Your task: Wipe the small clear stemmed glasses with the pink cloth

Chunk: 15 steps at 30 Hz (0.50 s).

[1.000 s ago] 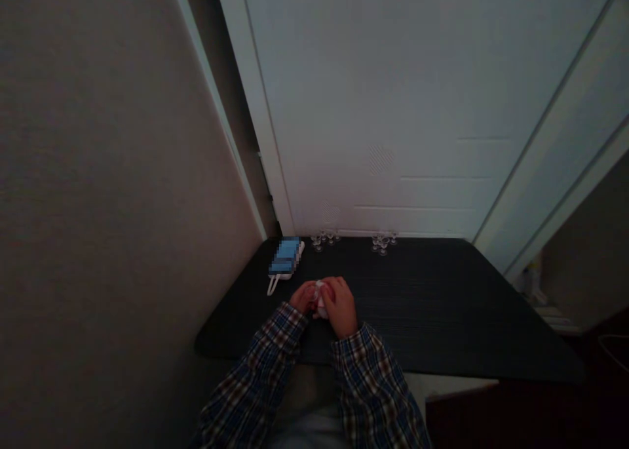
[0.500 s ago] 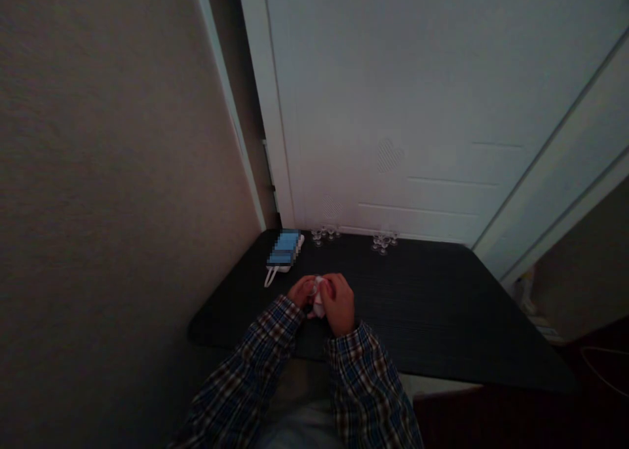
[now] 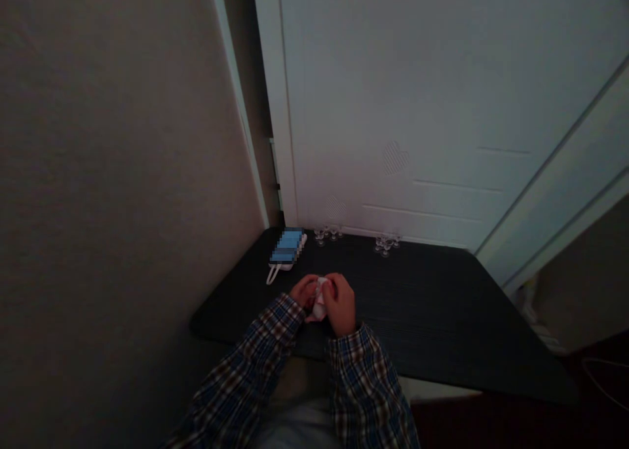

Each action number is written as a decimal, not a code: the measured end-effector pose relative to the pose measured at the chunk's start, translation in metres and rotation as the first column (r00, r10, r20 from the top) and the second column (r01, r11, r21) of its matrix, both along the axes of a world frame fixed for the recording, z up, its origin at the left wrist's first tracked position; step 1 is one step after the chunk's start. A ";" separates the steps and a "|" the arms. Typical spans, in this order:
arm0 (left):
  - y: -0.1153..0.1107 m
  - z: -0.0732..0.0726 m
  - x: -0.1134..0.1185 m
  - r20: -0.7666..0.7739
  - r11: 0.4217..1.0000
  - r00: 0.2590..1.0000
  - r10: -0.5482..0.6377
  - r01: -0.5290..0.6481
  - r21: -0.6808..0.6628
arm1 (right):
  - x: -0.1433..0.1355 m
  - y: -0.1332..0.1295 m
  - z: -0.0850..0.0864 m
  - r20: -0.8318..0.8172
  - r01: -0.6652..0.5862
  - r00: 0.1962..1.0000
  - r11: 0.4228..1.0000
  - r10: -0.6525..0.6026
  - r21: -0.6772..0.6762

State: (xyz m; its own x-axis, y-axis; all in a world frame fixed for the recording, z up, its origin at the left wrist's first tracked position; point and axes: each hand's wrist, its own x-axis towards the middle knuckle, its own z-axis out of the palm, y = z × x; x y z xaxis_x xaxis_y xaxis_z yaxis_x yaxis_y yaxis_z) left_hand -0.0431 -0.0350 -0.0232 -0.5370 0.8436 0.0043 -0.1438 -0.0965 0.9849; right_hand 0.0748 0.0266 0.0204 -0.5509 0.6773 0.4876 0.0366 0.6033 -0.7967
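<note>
Between my two hands is a small, soft-looking pink and white bundle [image 3: 319,310], held over the near part of the dark table. My left hand [image 3: 303,291] is closed on its left side. My right hand [image 3: 341,304] wraps round it from the right, the thumb across its front. The fingers cover much of the bundle, so its exact kind does not show. Farther back on the tabletop are two groups of small clear suction-cup-like pieces, a left group [image 3: 327,233] and a right group [image 3: 387,244].
A phone-like device [image 3: 287,247] with a blurred blue screen and a white loop strap [image 3: 273,274] lies at the table's back left. The black table [image 3: 432,305] meets a white panel door [image 3: 417,75] behind and a wall [image 3: 122,141] at left.
The view has shifted slightly. Both hands stay together on the bundle, and a little more of its lower white and pink part shows now.
</note>
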 end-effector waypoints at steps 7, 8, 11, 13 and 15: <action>-0.002 0.009 0.003 -0.034 0.999 0.999 -0.030 0.029 -0.037 | -0.001 0.003 -0.007 0.041 0.007 0.999 1.000 -0.006 -0.013; -0.002 0.008 0.002 -0.049 0.999 0.998 -0.031 0.030 -0.032 | -0.001 0.002 -0.006 0.038 0.010 0.999 1.000 -0.009 -0.008; -0.002 0.004 0.000 -0.118 1.000 0.993 -0.025 0.024 -0.013 | 0.000 0.001 -0.001 0.012 0.021 1.000 1.000 -0.021 0.013; -0.002 0.001 -0.001 -0.152 1.000 0.988 -0.001 -0.001 -0.008 | 0.002 -0.001 0.003 -0.014 0.024 1.000 1.000 -0.024 0.020; -0.002 -0.001 -0.001 -0.158 1.000 0.987 0.019 -0.021 -0.011 | 0.004 -0.003 0.007 -0.040 0.013 0.999 1.000 -0.012 0.022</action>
State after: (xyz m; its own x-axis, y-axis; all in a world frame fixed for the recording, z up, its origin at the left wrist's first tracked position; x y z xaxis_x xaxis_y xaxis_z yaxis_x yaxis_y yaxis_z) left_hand -0.0442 -0.0366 -0.0238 -0.5470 0.8333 0.0798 0.0152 -0.0854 0.9962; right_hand 0.0788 0.0232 0.0279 -0.5225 0.6725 0.5241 0.0130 0.6209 -0.7838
